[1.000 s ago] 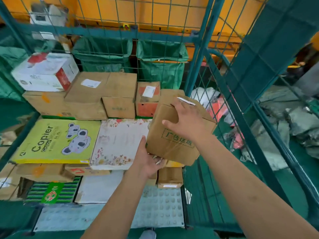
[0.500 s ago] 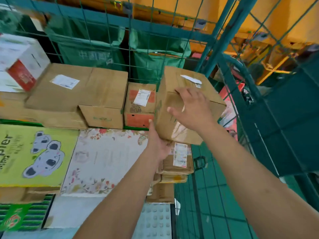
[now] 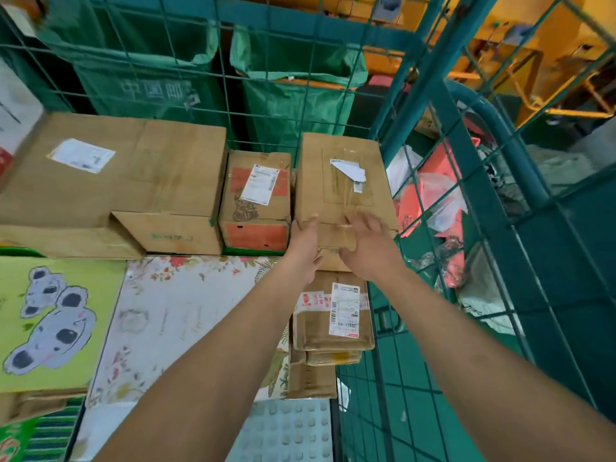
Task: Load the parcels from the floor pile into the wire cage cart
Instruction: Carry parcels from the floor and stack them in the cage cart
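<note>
A brown cardboard parcel [image 3: 340,175] with a torn white label lies in the back right corner of the green wire cage cart [image 3: 403,78], beside a small orange-and-brown box [image 3: 256,201]. My left hand [image 3: 305,248] presses against the parcel's near left corner, thumb up along the edge. My right hand [image 3: 366,241] rests on its near top edge with the fingers spread and slightly blurred. Neither hand is curled round the parcel.
The cage also holds a large brown box [image 3: 133,181], a floral flat box [image 3: 186,321], a yellow-green koala box [image 3: 50,321] and a labelled parcel [image 3: 333,315] below my hands. Green sacks [image 3: 286,95] hang behind the mesh. Loose bags [image 3: 433,201] lie outside on the right.
The parcel went from being held tilted in both hands to lying flat in the back right corner. Both hands slid to its near edge and loosened their hold.
</note>
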A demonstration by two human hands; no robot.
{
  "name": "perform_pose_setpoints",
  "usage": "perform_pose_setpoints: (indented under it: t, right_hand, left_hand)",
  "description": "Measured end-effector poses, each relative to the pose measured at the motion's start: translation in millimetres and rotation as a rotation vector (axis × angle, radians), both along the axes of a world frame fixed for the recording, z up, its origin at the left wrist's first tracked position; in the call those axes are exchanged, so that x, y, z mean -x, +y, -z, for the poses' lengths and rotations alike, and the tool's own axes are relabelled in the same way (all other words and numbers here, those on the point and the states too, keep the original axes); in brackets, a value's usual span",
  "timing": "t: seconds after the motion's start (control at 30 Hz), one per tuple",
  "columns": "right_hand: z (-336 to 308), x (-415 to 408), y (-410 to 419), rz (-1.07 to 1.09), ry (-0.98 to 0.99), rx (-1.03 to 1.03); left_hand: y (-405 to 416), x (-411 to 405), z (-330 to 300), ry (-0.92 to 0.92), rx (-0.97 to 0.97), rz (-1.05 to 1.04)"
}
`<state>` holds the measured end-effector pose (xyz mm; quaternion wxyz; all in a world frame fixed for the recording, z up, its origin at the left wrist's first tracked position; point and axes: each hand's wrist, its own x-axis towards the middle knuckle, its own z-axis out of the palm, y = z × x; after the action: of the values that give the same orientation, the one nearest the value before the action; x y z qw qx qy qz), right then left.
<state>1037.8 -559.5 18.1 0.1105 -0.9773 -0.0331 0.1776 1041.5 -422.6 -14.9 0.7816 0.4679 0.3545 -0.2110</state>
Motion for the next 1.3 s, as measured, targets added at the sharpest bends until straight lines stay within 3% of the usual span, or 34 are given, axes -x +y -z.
perform_pose_setpoints:
  t: [0.23,0.4,0.77,1.07,1.3]
  right_hand:
    - [13,-15,-2,0.175,-0.087,0.112]
    - [31,-30,-10,0.148,0.095,0.145]
    - [44,-18,-13,0.24,0.126,-0.078]
    - [37,71,-4,0.294,0.201,-0.245]
    - [22,198,1,0.328,0.32,-0.302]
  left_hand:
    - [-3,-39,16,-0.029,-0.117,-0.002]
    - [4,-57,29,-0.041,-0.188,0.024]
    - [6,-55,30,0.003,-0.249,0.071]
    - [-9,51,24,-0.048,-0.273,0.286]
    - [-28,177,40,0.015,-0.181,0.427]
